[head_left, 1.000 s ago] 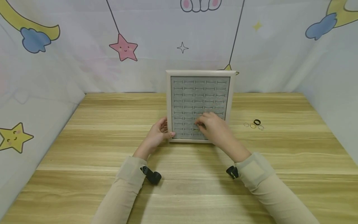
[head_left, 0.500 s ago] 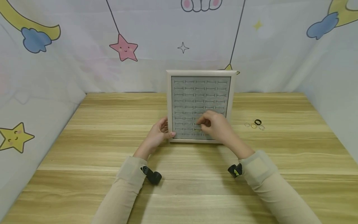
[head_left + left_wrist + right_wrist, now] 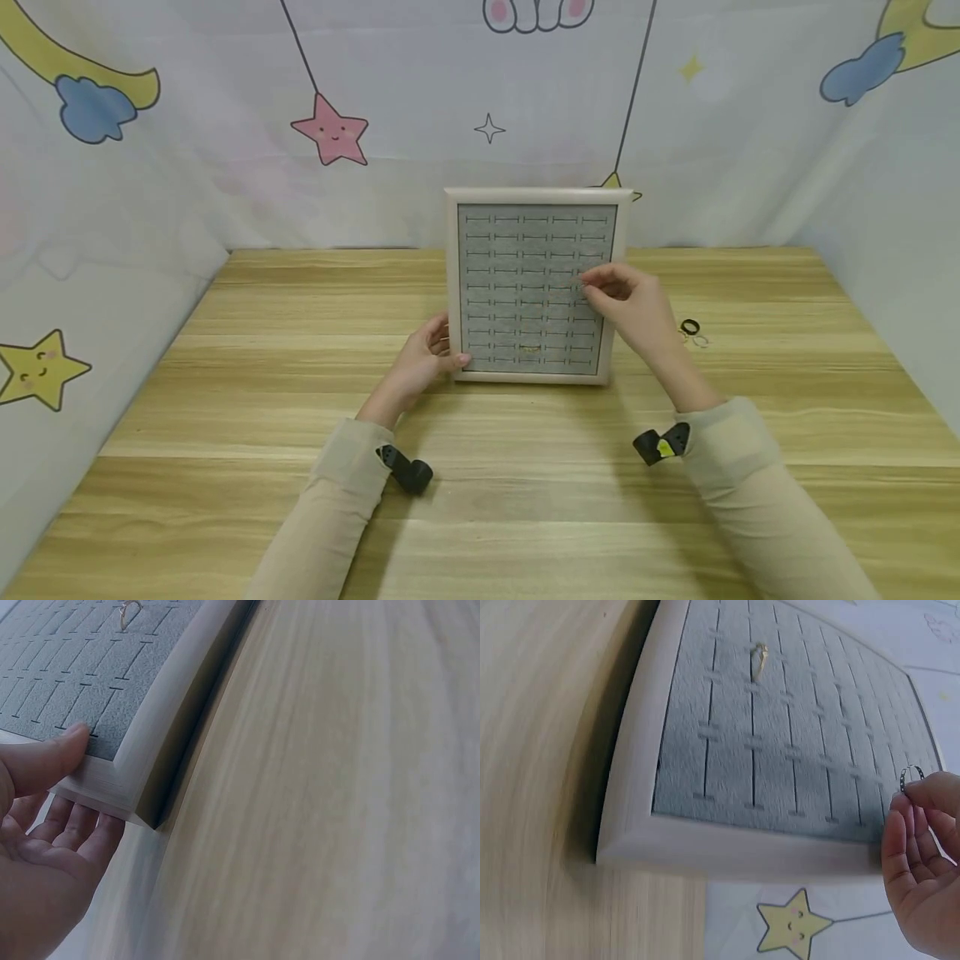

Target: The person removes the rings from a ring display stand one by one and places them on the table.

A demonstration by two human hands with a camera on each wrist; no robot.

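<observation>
A ring display board with a pale frame and grey slotted padding stands upright on the table. My left hand grips its lower left edge, the thumb on the front and the other fingers behind. A gold ring sits in a slot in a lower row of the board. In the right wrist view, my right hand pinches a thin ring with a dark patterned band between thumb and fingertips. From the head view, this right hand is in front of the board's right edge.
Right of the board, a black ring and a silver-coloured ring lie on the wooden table. My right hand and wrist partly cover that small group. A printed cloth hangs close behind the board.
My right hand has moved from the board's lower middle up and right to its right edge, uncovering the lower slots and the gold ring. My left hand and the board have stayed put.
</observation>
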